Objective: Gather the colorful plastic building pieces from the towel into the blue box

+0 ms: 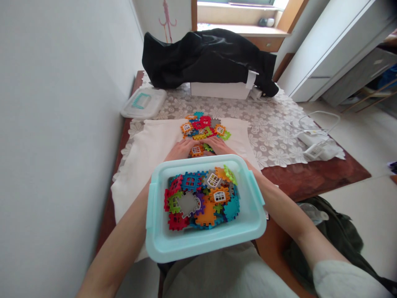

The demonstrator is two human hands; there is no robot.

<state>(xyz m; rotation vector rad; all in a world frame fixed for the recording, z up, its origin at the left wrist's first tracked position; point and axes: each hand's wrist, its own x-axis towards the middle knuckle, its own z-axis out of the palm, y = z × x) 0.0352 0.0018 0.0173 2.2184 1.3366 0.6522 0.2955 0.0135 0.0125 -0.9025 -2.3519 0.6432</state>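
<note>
A pile of colourful interlocking plastic building pieces (204, 123) lies on a white cloth (161, 145). My left hand (184, 148) rests at the near left of the pile, and my right hand (218, 145) is at its near right. Both have their fingers stretched inward over the pieces, fingertips nearly meeting. Between them and my body is a light turquoise plastic bin (248, 215), partly filled with more such pieces, among them an orange one with a white window (219, 196). The bin hides part of my wrists and forearms.
A translucent lid with a turquoise handle (144, 103) lies at the back left. Black fabric (211, 58) covers a white box (220, 90) at the back. White window pieces (259, 125) lie on the lace tablecloth. A white corded device (318, 145) sits on the right.
</note>
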